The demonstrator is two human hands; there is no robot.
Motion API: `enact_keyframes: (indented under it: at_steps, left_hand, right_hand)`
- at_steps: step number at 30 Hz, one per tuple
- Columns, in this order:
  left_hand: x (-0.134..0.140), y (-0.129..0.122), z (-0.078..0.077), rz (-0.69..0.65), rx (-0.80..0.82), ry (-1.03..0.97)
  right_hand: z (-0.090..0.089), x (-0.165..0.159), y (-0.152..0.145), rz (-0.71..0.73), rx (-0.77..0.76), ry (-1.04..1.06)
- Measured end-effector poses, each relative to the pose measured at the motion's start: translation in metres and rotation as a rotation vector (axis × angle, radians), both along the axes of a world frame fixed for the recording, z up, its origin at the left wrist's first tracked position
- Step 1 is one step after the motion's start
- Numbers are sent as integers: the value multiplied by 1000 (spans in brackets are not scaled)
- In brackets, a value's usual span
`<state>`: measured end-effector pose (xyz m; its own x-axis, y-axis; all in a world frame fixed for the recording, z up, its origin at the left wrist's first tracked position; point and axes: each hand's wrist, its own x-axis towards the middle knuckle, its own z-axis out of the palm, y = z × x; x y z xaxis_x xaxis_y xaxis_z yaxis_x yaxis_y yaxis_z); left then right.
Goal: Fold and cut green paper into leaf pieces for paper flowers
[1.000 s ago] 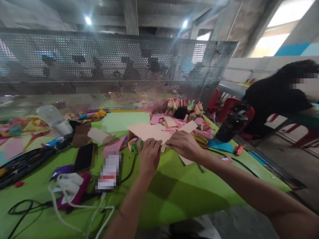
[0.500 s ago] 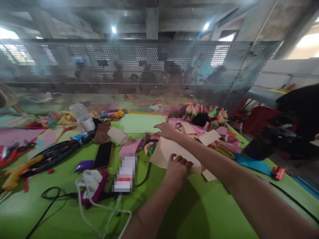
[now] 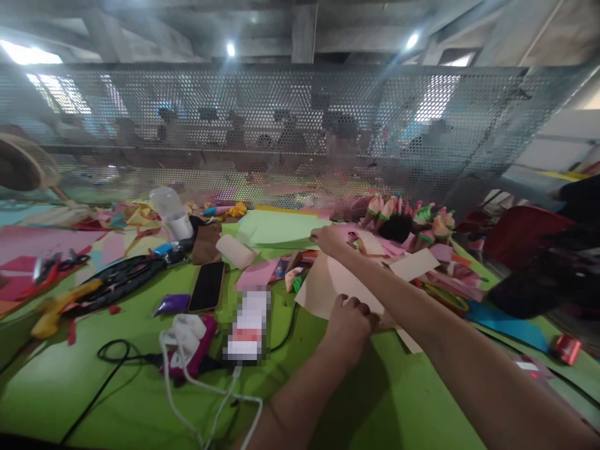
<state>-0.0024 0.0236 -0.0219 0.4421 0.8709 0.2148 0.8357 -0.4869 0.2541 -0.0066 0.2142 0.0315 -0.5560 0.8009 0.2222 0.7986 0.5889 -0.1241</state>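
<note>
My right hand (image 3: 328,240) reaches across to the right end of a light green paper sheet (image 3: 276,227). Its fingers are pinched at the sheet's edge, and the paper bows slightly. Nearer to me, my left hand (image 3: 351,325) has its fingers curled over the near side of a cream paper sheet (image 3: 328,284). That sheet lies partly under my right forearm, which hides some of it. Left of the cream sheet are a small peach and green paper piece (image 3: 294,279) and a pink paper piece (image 3: 257,274).
Paper cones (image 3: 382,209) stand at the back right beside paper scraps. Left are a black phone (image 3: 207,286), a clear bottle (image 3: 171,212) and scissors (image 3: 56,267). A charging phone (image 3: 247,325) and a power strip (image 3: 187,350) with cables lie in front. A perforated metal screen (image 3: 225,137) stands behind.
My right hand's fingers have closed on the green sheet's edge, which now bows. My left hand stays at the cream sheet. The whole view has shifted, moving the table's things rightward.
</note>
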Motion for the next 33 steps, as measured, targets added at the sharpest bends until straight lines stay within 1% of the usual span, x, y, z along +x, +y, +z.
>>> enact_keyframes:
  at_steps: [3, 7, 9, 12, 14, 15, 17, 19, 21, 24, 25, 27, 29, 31, 32, 33]
  left_hand:
    - [-2, 2, -4, 37, -11, -10]
    - [-7, 2, -5, 61, -3, -54]
    - [-9, 1, -2, 53, -6, -73]
    - [-11, 1, 7, 72, -6, -79]
    - [-12, 3, 15, 112, 6, -80]
    - [-12, 5, 21, 147, 19, -89]
    - [-14, 8, 35, 219, 57, -120]
    - [-18, 13, 52, 295, 148, -184]
    - [-26, 18, 71, 355, 249, -253]
    - [-40, 31, 95, 467, 391, -385]
    - [-45, 36, 101, 545, 427, -430]
    - [-53, 47, 111, 694, 479, -511]
    - [-61, 59, 118, 811, 517, -578]
    - [-67, 70, 127, 879, 559, -624]
    - [-70, 75, 133, 887, 593, -641]
    - [-74, 80, 141, 905, 632, -670]
  right_hand:
    - [10, 4, 5, -82, 37, 179]
    - [37, 21, 7, -155, 108, 428]
    - [55, 39, 4, -164, 149, 530]
    - [82, 78, -8, -161, 220, 682]
    - [100, 109, -22, -98, 297, 945]
    - [109, 125, -30, -81, 319, 1024]
    - [125, 156, -47, -85, 305, 1141]
    - [138, 184, -65, -108, 258, 1240]
    - [148, 210, -83, -139, 251, 1312]
    - [156, 242, -109, -183, 353, 1310]
    - [157, 251, -116, -225, 376, 1294]
    - [159, 263, -129, -366, 400, 1269]
    - [158, 272, -137, -472, 412, 1230]
    - [152, 283, -141, -520, 416, 1173]
    - [144, 295, -142, -556, 412, 1137]
    - [132, 311, -144, -576, 414, 1084]
